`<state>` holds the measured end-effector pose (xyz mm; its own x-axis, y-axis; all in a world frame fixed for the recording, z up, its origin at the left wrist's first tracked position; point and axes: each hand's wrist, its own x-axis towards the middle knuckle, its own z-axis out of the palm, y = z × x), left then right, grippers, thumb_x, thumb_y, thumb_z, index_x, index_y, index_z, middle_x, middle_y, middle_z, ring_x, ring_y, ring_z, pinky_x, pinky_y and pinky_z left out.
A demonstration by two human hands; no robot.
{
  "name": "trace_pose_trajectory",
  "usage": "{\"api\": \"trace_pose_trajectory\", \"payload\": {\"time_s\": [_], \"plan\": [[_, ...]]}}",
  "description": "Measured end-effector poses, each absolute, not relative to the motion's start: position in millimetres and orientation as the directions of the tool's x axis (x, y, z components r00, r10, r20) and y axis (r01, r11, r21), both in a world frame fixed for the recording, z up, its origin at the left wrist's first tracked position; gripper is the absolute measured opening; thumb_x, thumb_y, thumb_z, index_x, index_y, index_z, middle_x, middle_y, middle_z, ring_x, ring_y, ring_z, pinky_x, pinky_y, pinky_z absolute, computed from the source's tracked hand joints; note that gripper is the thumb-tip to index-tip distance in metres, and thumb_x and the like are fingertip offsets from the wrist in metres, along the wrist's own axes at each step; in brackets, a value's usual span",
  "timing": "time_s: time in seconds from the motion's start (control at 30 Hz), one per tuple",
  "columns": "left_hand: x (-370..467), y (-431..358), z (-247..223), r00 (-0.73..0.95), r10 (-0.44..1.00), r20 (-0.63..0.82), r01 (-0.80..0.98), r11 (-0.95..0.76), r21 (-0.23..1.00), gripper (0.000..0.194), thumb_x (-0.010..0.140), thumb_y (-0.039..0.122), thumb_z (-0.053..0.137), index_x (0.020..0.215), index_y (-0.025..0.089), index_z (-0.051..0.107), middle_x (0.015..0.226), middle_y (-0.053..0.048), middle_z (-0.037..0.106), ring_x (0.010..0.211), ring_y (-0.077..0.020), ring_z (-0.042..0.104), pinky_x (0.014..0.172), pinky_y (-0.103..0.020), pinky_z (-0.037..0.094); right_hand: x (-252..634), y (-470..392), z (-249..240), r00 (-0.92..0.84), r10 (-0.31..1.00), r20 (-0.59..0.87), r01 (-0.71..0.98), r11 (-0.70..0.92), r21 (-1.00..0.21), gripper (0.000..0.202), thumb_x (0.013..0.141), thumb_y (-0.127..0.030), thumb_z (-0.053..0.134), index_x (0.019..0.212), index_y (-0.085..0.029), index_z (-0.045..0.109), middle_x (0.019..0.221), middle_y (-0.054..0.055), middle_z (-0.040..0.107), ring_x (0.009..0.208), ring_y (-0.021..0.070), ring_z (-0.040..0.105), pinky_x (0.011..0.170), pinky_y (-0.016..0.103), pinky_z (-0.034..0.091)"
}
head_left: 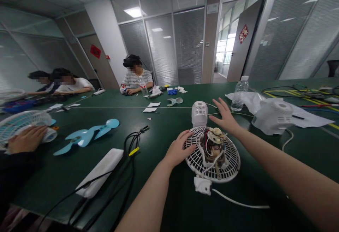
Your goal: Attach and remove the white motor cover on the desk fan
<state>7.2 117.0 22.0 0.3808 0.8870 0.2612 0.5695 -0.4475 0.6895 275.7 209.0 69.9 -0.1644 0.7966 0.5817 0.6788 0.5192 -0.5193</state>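
Note:
A white fan grille (pixel 233 161) lies on the green table, its exposed motor and wiring (pixel 215 147) facing up. My left hand (pixel 178 150) rests on the grille's left rim, fingers apart and lying over the bars. Just beyond the grille stands a white vented motor cover (pixel 199 113). My right hand (pixel 225 119) is held to the right of that cover, open with fingers spread and nothing in it. At the grille's near edge sits a small white plastic box-like part (pixel 202 185), with a white cord (pixel 238 202) running right from it.
Right: white fan housing (pixel 275 115), plastic sheet, water bottle (pixel 241 93), cables. Left: blue fan blades (pixel 83 138), white power strip (pixel 100 172), black cords (pixel 134 147). Another person's hand (pixel 26 138) holds a fan grille at far left. More people sit across the table.

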Motion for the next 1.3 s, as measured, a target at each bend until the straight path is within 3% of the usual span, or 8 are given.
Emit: {"api": "trace_pose_trajectory", "payload": {"time_s": [0.07,0.23,0.43,0.5,0.63,0.7,0.9,1.3], "plan": [[7,117,23,0.382,0.886,0.263,0.568,-0.450,0.689,0.056,0.085,0.050,0.054,0.137,0.032,0.043,0.148,-0.001,0.037,0.129,-0.0247,0.045,0.111,-0.039,0.033,270,228,63,-0.254,0.784,0.566,0.693,0.556,-0.459,0.073,0.079,-0.043,0.062,0.144,-0.029,0.031,0.155,0.007,0.020,0.144,0.0307,0.017,0.117,0.053,0.018],[7,117,23,0.378,0.889,0.257,0.574,-0.443,0.688,0.056,0.085,0.052,0.054,0.137,0.033,0.043,0.148,0.000,0.036,0.127,-0.0255,0.047,0.110,-0.039,0.034,264,251,36,-0.360,0.779,0.514,0.666,0.600,-0.443,0.080,0.073,-0.035,0.068,0.144,-0.031,0.031,0.144,0.007,0.041,0.134,0.0277,0.039,0.112,0.048,0.034],[6,118,22,0.373,0.895,0.243,0.579,-0.430,0.693,0.057,0.084,0.054,0.054,0.137,0.035,0.043,0.148,0.001,0.036,0.123,-0.0265,0.050,0.109,-0.041,0.036,256,257,52,-0.192,0.745,0.639,0.694,0.564,-0.448,0.090,0.077,-0.043,0.066,0.149,-0.027,0.014,0.155,0.010,0.008,0.145,0.0302,0.006,0.117,0.052,0.017],[5,118,22,0.376,0.893,0.246,0.573,-0.432,0.696,0.058,0.084,0.055,0.054,0.138,0.035,0.043,0.148,0.001,0.037,0.124,-0.0269,0.049,0.109,-0.042,0.036,251,263,63,-0.184,0.736,0.651,0.686,0.570,-0.451,0.094,0.077,-0.044,0.066,0.149,-0.027,0.009,0.156,0.010,0.006,0.146,0.0296,0.002,0.117,0.052,0.016],[6,118,23,0.370,0.897,0.240,0.570,-0.424,0.704,0.058,0.084,0.055,0.054,0.137,0.035,0.043,0.148,0.000,0.037,0.124,-0.0277,0.049,0.110,-0.043,0.035,239,277,67,-0.322,0.763,0.560,0.652,0.608,-0.453,0.071,0.076,-0.042,0.068,0.138,-0.026,0.038,0.141,0.010,0.040,0.137,0.0301,0.031,0.114,0.050,0.027],[6,118,22,0.367,0.899,0.238,0.574,-0.420,0.703,0.057,0.084,0.053,0.055,0.137,0.035,0.043,0.148,0.001,0.037,0.124,-0.0277,0.049,0.110,-0.043,0.035,237,278,61,-0.339,0.766,0.546,0.650,0.610,-0.453,0.058,0.077,-0.042,0.066,0.129,-0.025,0.047,0.132,0.010,0.048,0.131,0.0288,0.040,0.112,0.049,0.030],[7,119,20,0.371,0.895,0.249,0.572,-0.431,0.698,0.058,0.084,0.052,0.056,0.137,0.036,0.043,0.148,0.002,0.036,0.125,-0.0266,0.049,0.110,-0.042,0.035,246,269,47,-0.343,0.764,0.546,0.653,0.612,-0.446,0.082,0.061,-0.042,0.079,0.132,-0.023,0.041,0.137,0.010,0.038,0.134,0.0292,0.034,0.115,0.045,0.026],[6,116,24,0.373,0.895,0.245,0.575,-0.430,0.696,0.057,0.085,0.054,0.053,0.137,0.035,0.043,0.149,0.000,0.036,0.127,-0.0267,0.047,0.110,-0.041,0.035,262,255,47,-0.230,0.778,0.584,0.688,0.554,-0.468,0.077,0.062,-0.042,0.078,0.130,-0.027,0.043,0.132,0.009,0.039,0.131,0.0304,0.036,0.109,0.048,0.036]]}}
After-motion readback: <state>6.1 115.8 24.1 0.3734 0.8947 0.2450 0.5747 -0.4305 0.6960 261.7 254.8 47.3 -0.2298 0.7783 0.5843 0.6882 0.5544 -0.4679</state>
